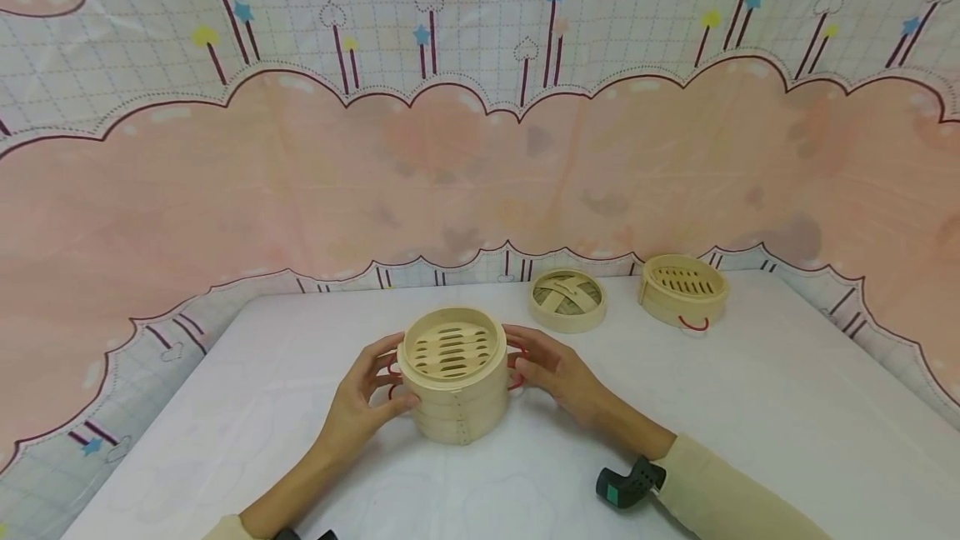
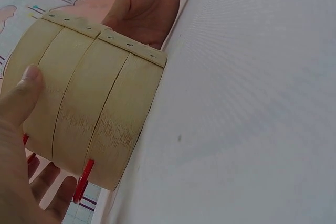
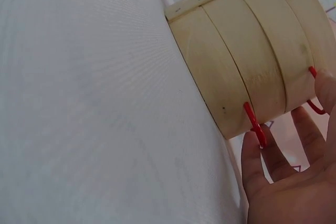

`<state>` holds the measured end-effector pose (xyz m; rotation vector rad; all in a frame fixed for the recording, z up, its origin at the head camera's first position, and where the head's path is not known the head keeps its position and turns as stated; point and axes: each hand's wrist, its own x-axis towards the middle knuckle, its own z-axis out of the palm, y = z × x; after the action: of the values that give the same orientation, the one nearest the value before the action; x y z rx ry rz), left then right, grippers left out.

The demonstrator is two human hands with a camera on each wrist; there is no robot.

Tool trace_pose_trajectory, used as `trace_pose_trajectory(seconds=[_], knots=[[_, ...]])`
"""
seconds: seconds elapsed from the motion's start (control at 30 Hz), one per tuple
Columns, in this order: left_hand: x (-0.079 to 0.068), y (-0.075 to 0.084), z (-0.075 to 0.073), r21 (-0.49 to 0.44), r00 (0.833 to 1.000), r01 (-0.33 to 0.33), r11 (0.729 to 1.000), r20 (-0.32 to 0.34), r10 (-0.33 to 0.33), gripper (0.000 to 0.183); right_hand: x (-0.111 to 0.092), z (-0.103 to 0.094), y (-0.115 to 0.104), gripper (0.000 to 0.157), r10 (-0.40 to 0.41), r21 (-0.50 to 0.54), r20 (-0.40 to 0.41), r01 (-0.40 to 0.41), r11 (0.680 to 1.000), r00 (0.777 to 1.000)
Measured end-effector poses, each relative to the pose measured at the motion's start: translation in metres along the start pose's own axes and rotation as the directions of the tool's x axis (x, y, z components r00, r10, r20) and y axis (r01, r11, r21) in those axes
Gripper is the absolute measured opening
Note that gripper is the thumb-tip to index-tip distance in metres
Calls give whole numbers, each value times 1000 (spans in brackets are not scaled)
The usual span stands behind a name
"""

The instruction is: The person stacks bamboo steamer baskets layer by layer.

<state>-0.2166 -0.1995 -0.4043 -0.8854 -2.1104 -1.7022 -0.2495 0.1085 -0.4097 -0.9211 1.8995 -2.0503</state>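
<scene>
A stack of bamboo steamer baskets [image 1: 461, 413] stands upright on the white table, its slatted base showing inside the top rim. My left hand [image 1: 363, 394] holds the stack's left side, thumb on the front wall and fingers reaching behind. On the opposite side my right hand [image 1: 564, 375] grips it near the red handles [image 1: 516, 382]. Seams between the stacked tiers show on the pale wall [image 2: 89, 85] in the left wrist view. In the right wrist view, fingers [image 3: 253, 163] lie by a red handle loop [image 3: 254, 124].
Behind the stack lies a round bamboo lid [image 1: 567, 322] with a woven top. Another steamer basket [image 1: 682, 308] with a red handle sits farther right, near the table's back edge. A patterned cloth backdrop [image 1: 450, 165] rises behind the white table [image 1: 720, 407].
</scene>
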Motion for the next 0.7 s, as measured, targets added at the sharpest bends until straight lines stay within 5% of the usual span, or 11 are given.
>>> trace_pose_trajectory(seconds=[0.3, 0.5, 0.7], knots=[[-1, 0, 0, 12, 1000, -17, 1000, -12, 17, 73, -1, 0, -3, 44, -9, -51, -7, 8, 999, 1000], [-2, -2, -1, 8, 1000, 16, 1000, -7, -16, 71, -1, 0, -5, 41, -22, -90, -54, 17, 996, 998], [-3, -3, -2, 5, 1000, -17, 1000, -18, 17, 70, 2, -7, -8, 40, -37, -81, -116, 28, 996, 993]])
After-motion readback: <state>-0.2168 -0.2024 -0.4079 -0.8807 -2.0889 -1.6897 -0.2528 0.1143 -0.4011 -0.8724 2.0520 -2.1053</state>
